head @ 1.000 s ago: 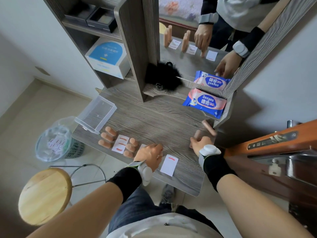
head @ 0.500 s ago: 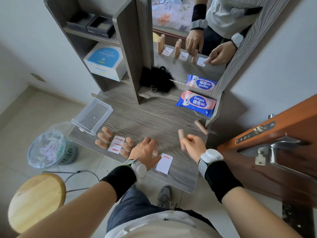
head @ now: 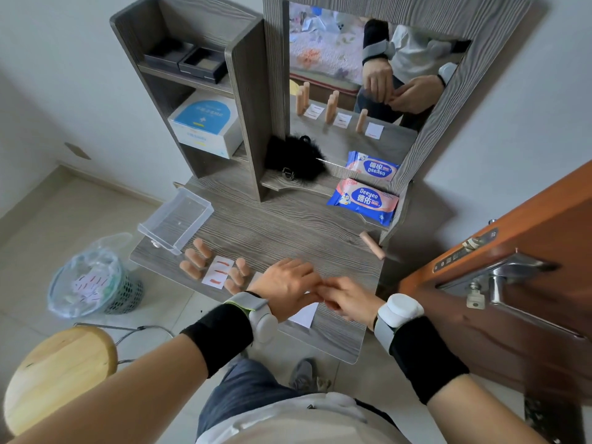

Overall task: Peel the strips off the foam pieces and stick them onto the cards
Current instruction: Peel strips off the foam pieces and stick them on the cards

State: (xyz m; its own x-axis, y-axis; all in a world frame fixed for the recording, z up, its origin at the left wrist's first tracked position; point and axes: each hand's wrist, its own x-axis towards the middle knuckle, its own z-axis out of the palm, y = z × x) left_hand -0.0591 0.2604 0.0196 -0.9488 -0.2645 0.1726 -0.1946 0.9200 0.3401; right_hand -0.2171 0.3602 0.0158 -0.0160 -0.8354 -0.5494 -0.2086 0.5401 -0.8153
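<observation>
Currently holds left grip (head: 285, 286) and right grip (head: 349, 299) fingertip to fingertip, fingers curled; cannot tell whether pinching anything. Hides part of a white card (head: 304, 315) directly beneath. Has striped cards (head: 217, 270) and foam pieces (head: 195, 257) left of the grips, a lone foam piece (head: 371, 245) beyond the right grip, and a clear box (head: 176, 219) farther left.

grey wood-grain desk (head: 288, 232). clear plastic box (head: 176, 221) at left edge. just in front: 3 left foam pieces (head: 195, 257), cards w/ red strips (head: 217, 271), 3 right foam pieces (head: 237, 274), side by side. white card (head: 304, 315) nr front edge. lone foam piece (head: 371, 245) at right edge. raised ledge (head: 283, 186) at back: black furry item (head: 293, 158) & wipes pack (head: 363, 201).
</observation>
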